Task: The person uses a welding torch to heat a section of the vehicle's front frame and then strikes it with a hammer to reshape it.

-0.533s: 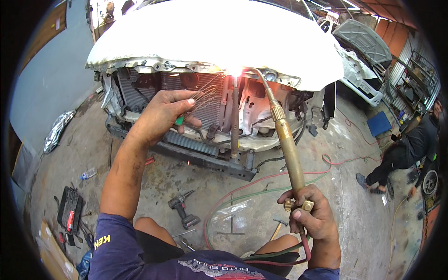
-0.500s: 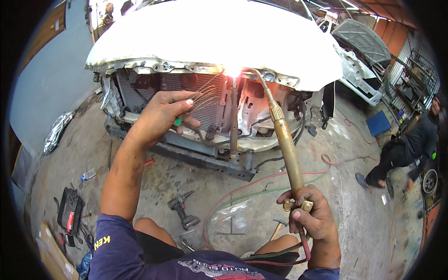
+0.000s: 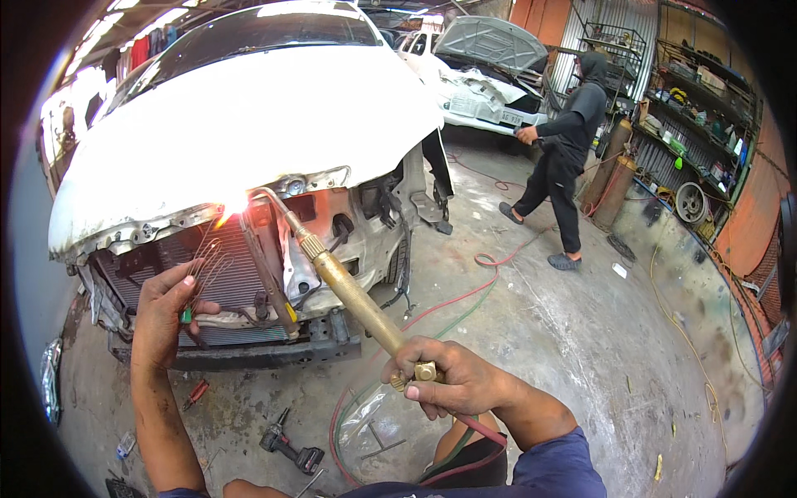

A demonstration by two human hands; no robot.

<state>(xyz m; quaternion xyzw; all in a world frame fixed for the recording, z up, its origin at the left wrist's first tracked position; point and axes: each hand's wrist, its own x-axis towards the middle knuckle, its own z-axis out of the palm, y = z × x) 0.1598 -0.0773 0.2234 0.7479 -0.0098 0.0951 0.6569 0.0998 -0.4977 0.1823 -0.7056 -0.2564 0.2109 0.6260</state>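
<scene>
My right hand (image 3: 455,378) is closed round the valve end of a long brass gas torch (image 3: 359,300). Its bent tip reaches the front edge of a white car hood (image 3: 249,137), where a bright flame (image 3: 236,202) glares and hides the metal at that spot. Left of the flame, my left hand (image 3: 164,311) pinches several thin copper-coloured wires (image 3: 217,264), one of them running up toward the glare. A small green thing (image 3: 186,315) shows between its fingers. Under the hood the radiator (image 3: 224,286) is exposed, the front bumper being off.
Red and green hoses (image 3: 436,309) trail from the torch across the floor. A cordless drill (image 3: 290,444) and a red-handled tool (image 3: 197,393) lie below the car. Right of it, a person in black (image 3: 569,141) is near gas cylinders (image 3: 613,187), shelves (image 3: 697,112) and another white car (image 3: 477,95).
My view has swung right and up, so the car sits further left. The person in black, earlier low at the right edge, appears upright mid-stride. Both hands keep their holds; the flame still burns.
</scene>
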